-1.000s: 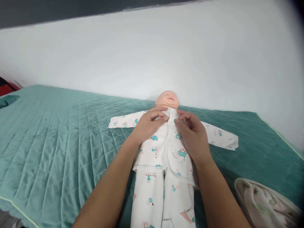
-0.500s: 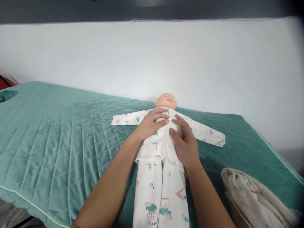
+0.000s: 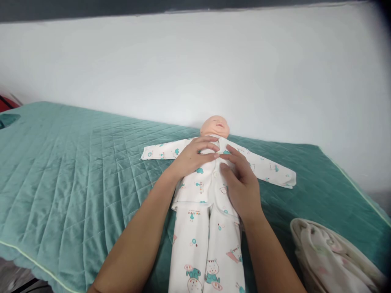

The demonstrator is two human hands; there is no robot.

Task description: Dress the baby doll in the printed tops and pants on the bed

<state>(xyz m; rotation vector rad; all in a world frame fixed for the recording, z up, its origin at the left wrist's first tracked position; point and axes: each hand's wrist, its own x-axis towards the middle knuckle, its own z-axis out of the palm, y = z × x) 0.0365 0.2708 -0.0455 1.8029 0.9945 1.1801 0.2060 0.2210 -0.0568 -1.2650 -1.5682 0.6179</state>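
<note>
A baby doll (image 3: 215, 125) lies on its back, dressed in a white printed jacket (image 3: 195, 191) and matching trousers (image 3: 191, 240). My left hand (image 3: 197, 154) rests over the chest from the left, its thumb and fingertips closed on the jacket's front edge. From the other side my right hand (image 3: 242, 179) has bent fingers and thumb at the same front opening, gripping the cloth there. The fingertips of both hands nearly meet. A small button shows just below them; what lies under the fingertips is hidden. Both sleeves stretch out sideways.
A green quilted cover (image 3: 91, 162) lies under the doll, with a pale wall (image 3: 183, 69) behind. At the lower right stands a cream-rimmed basket (image 3: 301, 228) with printed cloth (image 3: 332, 260) in it. Something red (image 3: 7, 103) shows at the far left edge.
The view has tilted down slightly. Both hands stay at the jacket's front opening; the right hand's thumb and fingers have shifted only a little.
</note>
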